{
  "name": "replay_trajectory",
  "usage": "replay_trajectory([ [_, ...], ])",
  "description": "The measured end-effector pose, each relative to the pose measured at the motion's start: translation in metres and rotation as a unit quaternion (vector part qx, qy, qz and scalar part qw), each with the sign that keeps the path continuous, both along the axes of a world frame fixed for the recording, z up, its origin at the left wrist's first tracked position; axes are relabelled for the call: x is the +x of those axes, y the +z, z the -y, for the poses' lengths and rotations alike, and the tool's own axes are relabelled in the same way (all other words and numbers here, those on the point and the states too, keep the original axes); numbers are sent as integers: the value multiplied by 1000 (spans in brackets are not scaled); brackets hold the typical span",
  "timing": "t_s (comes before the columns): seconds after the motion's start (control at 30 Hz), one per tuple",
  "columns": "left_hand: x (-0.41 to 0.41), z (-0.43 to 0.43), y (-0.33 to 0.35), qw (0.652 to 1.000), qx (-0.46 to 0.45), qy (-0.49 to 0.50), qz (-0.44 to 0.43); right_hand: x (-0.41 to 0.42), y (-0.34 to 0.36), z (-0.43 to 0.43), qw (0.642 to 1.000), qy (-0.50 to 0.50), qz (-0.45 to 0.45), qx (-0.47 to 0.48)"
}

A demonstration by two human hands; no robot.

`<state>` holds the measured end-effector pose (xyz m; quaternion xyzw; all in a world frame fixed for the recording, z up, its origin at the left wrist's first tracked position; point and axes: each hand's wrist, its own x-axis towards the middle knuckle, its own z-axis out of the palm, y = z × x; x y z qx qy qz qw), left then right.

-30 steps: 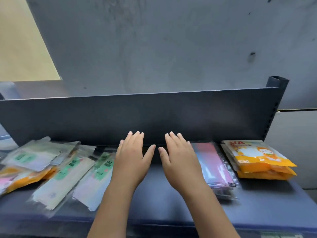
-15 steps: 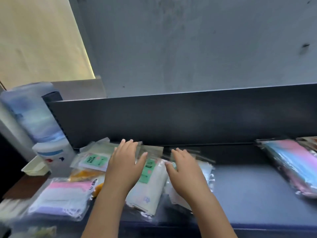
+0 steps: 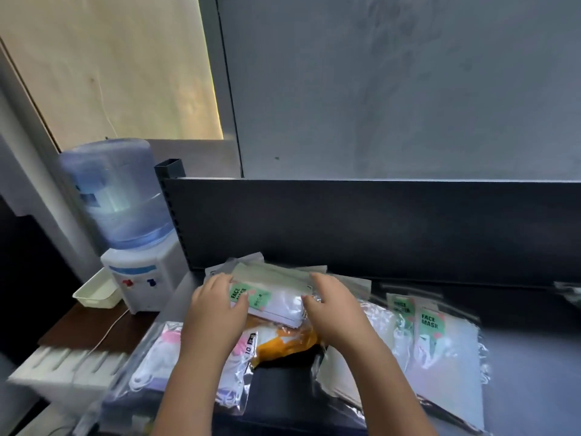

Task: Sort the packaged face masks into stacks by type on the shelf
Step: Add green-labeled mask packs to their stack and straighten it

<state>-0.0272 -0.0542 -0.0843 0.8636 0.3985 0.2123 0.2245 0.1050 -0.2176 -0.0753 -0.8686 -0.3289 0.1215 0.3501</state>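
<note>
The left hand [image 3: 217, 309] covers part of the green label [image 3: 250, 296] on the white pack [image 3: 283, 305], the orange pack [image 3: 283, 341] at centre lies half hidden beneath that pack and the right hand [image 3: 336, 313], and a blurred packet [image 3: 570, 292] is cut off at the right edge.

Single view: head-worn wide-angle cam, facing forward and down onto the shelf [image 3: 528, 357] from close above its front edge. Back panel [image 3: 377, 231] and wall [image 3: 408, 89] fill the top; water dispenser [image 3: 132, 247] sits at frame left.
</note>
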Motion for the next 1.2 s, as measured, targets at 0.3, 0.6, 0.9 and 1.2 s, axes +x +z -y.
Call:
replay_trajectory([
  [0.3,10,-36,-18,979,-172,111,-4,45,-6,-37,991,-55,-28,-115],
  [0.6,20,-57,-30,963,-233,134,-15,56,-17,-35,989,-50,-37,-131],
  [0.9,15,-60,-34,971,-212,109,-35,54,-17,-33,996,-89,-22,24],
  [1.2,16,-44,-31,971,-210,114,14,55,-21,-47,980,-34,80,-178],
])
